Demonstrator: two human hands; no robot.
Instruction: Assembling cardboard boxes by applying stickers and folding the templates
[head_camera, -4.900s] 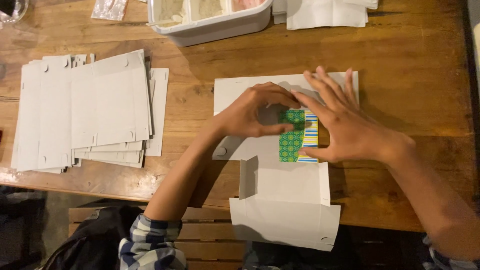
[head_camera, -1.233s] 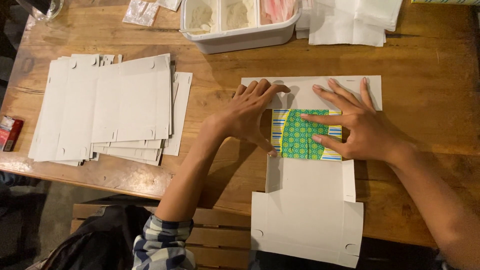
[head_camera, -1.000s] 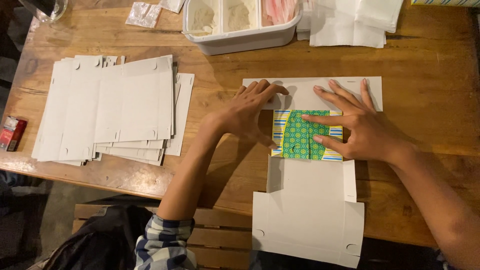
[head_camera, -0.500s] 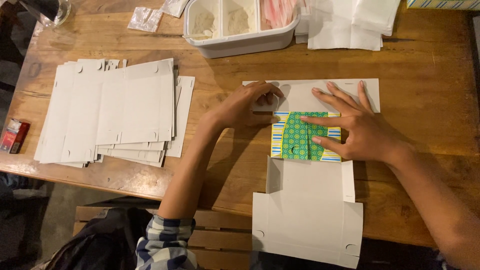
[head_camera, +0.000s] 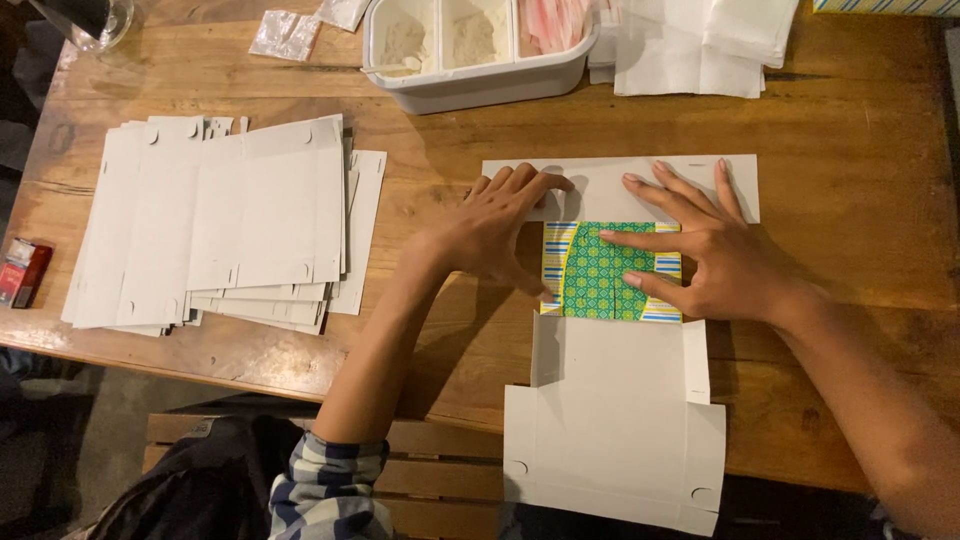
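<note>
— Surface?

— Wooden table (head_camera: 860, 210), warm brown, grain running side to side, glossy along the near edge. Slatted wooden bench (head_camera: 440, 470) just below that edge. Dim room, dark floor at lower left.

— On the table, left side?

— Fanned stack of flat white box blanks (head_camera: 220, 225), notched with small half-circle cuts. Small red packet (head_camera: 22, 272) at the far left edge, well apart from the stack.

— Containers?

— White plastic tray (head_camera: 480, 90) at the top, split into compartments: pale powder in the left two, with a small white scoop (head_camera: 392, 67) lying in the leftmost; pink-and-white wrapped pieces in the right one. Clear glass (head_camera: 100, 18) in the top left corner, contents impossible to tell. Two little clear sachets (head_camera: 285, 32) between glass and tray. Pile of white paper sheets (head_camera: 705, 45) just right of the tray.

— And the work in hand?

— Unfolded white box blank (head_camera: 615, 420) lying flat at centre right, its lower flaps overhanging the table edge. Green patterned panel (head_camera: 590, 272) with yellow and blue striped ends, flat across the blank's upper part.

— Hands?

— Both open, gripping nothing. Left hand (head_camera: 490, 232) pressing at the panel's left edge, fingertips up on the white top flap. Right hand (head_camera: 715, 255) splayed flat, fingers on the green panel and the flap above it.
</note>
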